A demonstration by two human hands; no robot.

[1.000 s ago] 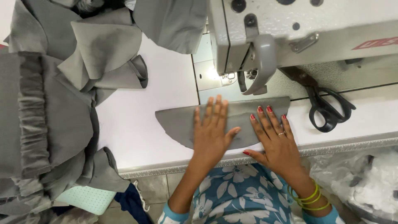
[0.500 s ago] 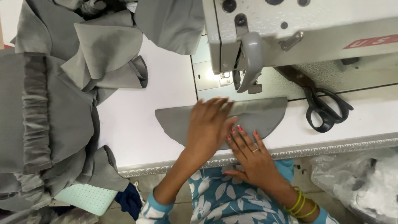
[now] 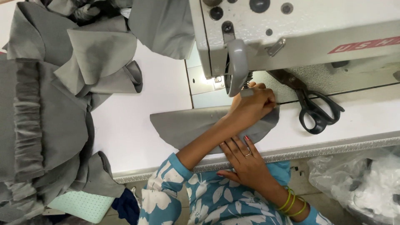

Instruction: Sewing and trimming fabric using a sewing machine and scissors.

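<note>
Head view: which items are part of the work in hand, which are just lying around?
In use:
curved grey fabric piece
left hand
right hand
sewing machine

Lying about:
black scissors
pile of grey fabric
clear plastic bag

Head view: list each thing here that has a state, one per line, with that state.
Grey fabric piece: flat on the table, one end under the hands.
Left hand: curled, pressing the fabric by the needle.
Right hand: flat, fingers spread on the fabric's near edge.
Scissors: closed, lying flat.
Sewing machine: lamp lit at the needle.
Grey fabric pile: heaped, crumpled.
</note>
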